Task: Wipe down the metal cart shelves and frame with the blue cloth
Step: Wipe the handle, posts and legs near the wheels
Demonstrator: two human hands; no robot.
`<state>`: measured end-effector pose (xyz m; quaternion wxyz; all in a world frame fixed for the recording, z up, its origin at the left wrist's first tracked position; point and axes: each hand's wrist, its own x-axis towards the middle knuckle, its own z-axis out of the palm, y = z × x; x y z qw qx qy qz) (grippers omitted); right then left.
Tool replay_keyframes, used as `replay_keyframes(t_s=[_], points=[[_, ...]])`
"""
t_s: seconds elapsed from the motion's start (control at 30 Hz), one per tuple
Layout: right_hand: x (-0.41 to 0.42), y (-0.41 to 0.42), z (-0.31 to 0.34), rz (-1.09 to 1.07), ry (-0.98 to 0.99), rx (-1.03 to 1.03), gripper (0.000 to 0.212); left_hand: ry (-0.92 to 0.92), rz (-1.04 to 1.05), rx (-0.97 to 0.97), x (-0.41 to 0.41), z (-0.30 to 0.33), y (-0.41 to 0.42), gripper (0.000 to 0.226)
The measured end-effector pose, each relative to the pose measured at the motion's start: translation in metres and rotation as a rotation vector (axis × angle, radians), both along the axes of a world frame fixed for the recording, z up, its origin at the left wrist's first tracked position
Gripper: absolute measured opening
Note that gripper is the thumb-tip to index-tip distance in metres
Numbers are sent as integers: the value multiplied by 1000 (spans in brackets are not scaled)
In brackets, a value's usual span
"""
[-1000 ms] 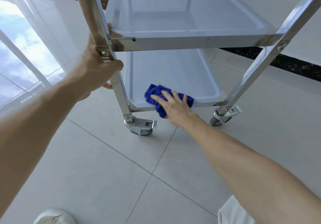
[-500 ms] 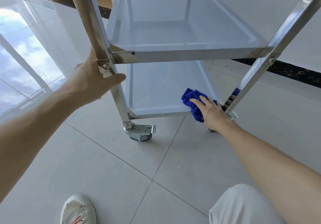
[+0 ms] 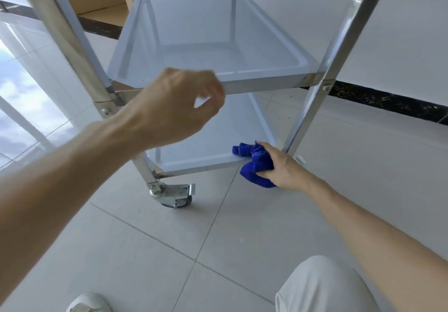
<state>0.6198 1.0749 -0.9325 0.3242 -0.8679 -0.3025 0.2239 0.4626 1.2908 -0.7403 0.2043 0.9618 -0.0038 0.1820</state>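
While the right hand (image 3: 282, 166) grips the blue cloth (image 3: 255, 164), its fingers (image 3: 263, 172) curl shut around the bunched fabric at the front right corner of the bottom shelf (image 3: 213, 142), cloth draped over the shelf's front edge, just beside the right front leg (image 3: 312, 98). Left hand (image 3: 174, 108) hangs free in front of the middle shelf (image 3: 206, 52), loosely curled, thumb and forefinger near touching, holding nothing as far as I can tell; it's blurred. Caster (image 3: 175, 196) on tiled floor (image 3: 145, 251).
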Motion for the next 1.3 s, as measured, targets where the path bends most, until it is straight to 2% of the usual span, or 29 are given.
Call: replay_keyframes(t_s=[0.1,0.17,0.27,0.4,0.63,0.77,0.93,1.03,1.13,1.3], points=[[-10,-29,2,-168,103,204,65,-17,-66,157,48,3,-23,44],[-17,-51,1,-282,188,342,57,57,-43,203,72,-6,-35,60],[-21,-78,1,-465,225,487,50,116,66,285,87,-37,-45,73],[-15,-84,26,-587,91,665,55,33,132,371,89,-57,-47,77],[-5,-40,105,-656,-282,966,58,47,124,401,87,-54,-46,79],[-9,-42,106,-794,-276,1083,60,53,122,400,86,-52,-42,79],[-14,-38,92,-914,-227,1126,52,32,132,409,85,-55,-41,79],[-17,-19,87,-733,-202,971,63,25,136,409,86,-56,-41,79],[-16,2,84,-636,-290,815,81,20,136,407,86,-56,-41,78],[1,24,79,-808,-486,837,84,4,138,407,87,-57,-43,77]])
